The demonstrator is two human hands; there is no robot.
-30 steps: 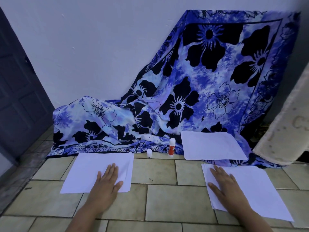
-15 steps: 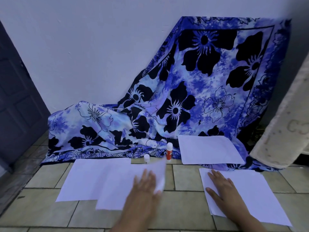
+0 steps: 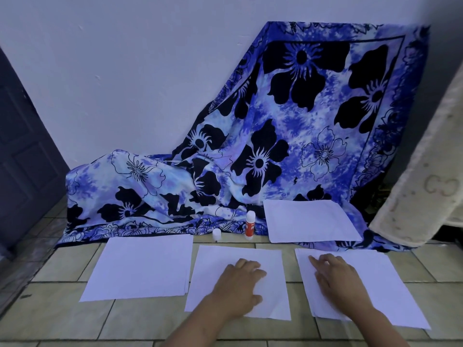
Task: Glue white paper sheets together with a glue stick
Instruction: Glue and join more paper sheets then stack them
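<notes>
A single white sheet (image 3: 270, 261) lies on the tiled floor in the middle, and my left hand (image 3: 238, 286) rests flat on it. A stack of white sheets (image 3: 142, 266) lies to its left. Another stack (image 3: 390, 284) lies on the right under my right hand (image 3: 335, 279), whose fingers are spread on the paper. One more white sheet (image 3: 308, 219) sits farther back on the cloth. An uncapped red-and-white glue stick (image 3: 250, 225) stands upright behind the middle sheet, with its white cap (image 3: 216, 234) on the floor to its left.
A blue floral cloth (image 3: 288, 146) drapes from the white wall onto the floor behind the papers. A dark door (image 3: 22, 159) is at the left. A beige mat (image 3: 426, 184) leans at the right edge.
My left hand slid one sheet off the left stack and moved it right to the middle of the floor. My right hand stayed on the right stack.
</notes>
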